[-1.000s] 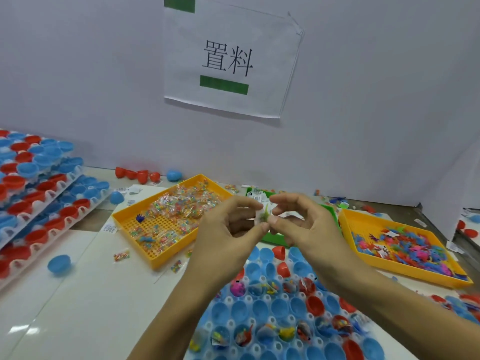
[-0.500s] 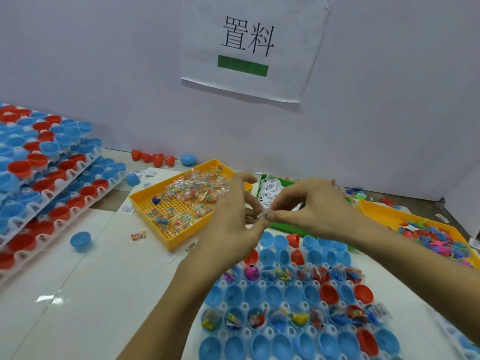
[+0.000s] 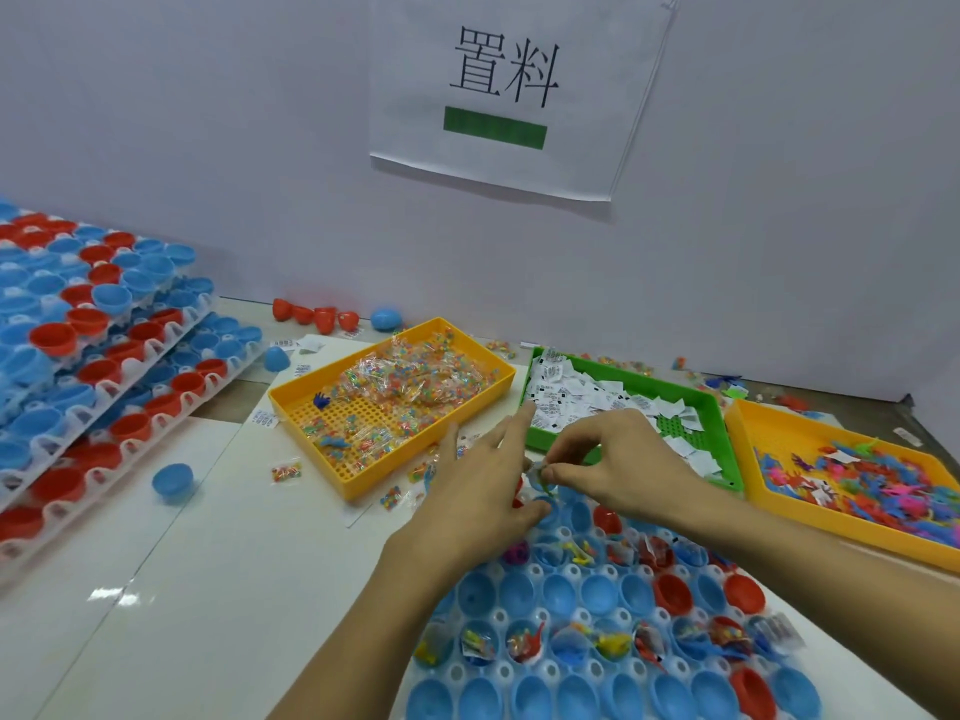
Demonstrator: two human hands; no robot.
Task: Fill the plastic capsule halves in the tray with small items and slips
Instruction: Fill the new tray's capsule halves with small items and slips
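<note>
A white tray point(image 3: 503, 671) of blue and red capsule halves lies in front of me; two of its rows hold small toys and slips. My right hand point(image 3: 618, 467) pinches a small folded slip with a bit of toy point(image 3: 537, 470) just above the tray's far row. My left hand point(image 3: 480, 488) hovers beside it with fingers spread and straight, its thumb low over a blue half. A green tray point(image 3: 719, 407) holds white paper slips. One yellow tray point(image 3: 296, 400) holds small clear bead packets, another point(image 3: 748, 426) holds colourful little toys.
Stacked trays of blue and red capsule halves point(image 3: 93, 356) lean at the left. Loose blue halves point(image 3: 172, 480) and red halves point(image 3: 314, 314) lie on the white table, with stray bead packets point(image 3: 285, 471). A white wall with a paper sign point(image 3: 511, 90) closes the back.
My hands have come down towards the tray's far row. The left hand has let go of the slip and spread its fingers; the right hand alone pinches it now.
</note>
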